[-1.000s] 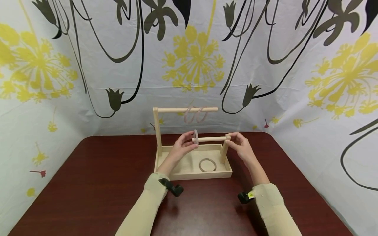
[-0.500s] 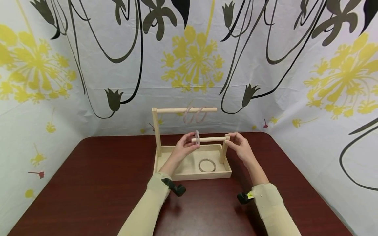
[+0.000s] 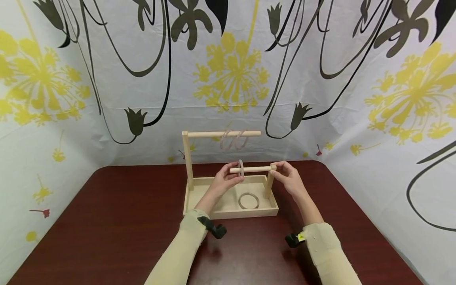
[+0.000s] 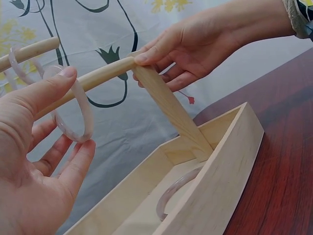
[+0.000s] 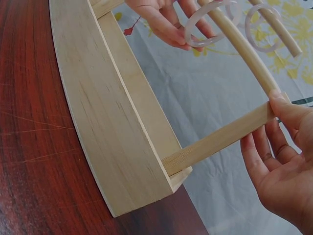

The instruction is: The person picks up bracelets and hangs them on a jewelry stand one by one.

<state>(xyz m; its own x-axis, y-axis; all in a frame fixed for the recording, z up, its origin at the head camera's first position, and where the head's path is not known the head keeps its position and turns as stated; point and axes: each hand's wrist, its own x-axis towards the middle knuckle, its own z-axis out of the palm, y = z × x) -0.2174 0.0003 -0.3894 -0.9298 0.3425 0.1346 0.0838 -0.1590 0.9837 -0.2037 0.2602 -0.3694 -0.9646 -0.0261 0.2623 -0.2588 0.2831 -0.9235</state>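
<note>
My left hand (image 3: 220, 185) pinches a pale, translucent bangle (image 4: 86, 115) between thumb and fingertips. This bangle encircles the lower wooden rod (image 3: 256, 169), a short way in from the rod's free left end. At the other end, my right hand (image 3: 293, 180) grips the top of the short post (image 5: 220, 139), its thumb on the joint with the rod. Both rods belong to one wooden bangle stand, whose tray base (image 3: 231, 214) rests on the table. Another bangle (image 4: 167, 197) lies flat inside the tray, partly hidden by the tray wall in the left wrist view.
Behind, a taller post (image 3: 188, 162) carries the upper rod (image 3: 204, 134), with two pinkish bangles (image 3: 222, 143) hanging from it. The dark red-brown table (image 3: 117, 221) extends around the stand. A flower-printed cloth (image 3: 149, 95) hangs close behind the table.
My left hand has slid the bangle a little to the right along the lower rod, away from its free end. My right hand keeps its grip on the short post.
</note>
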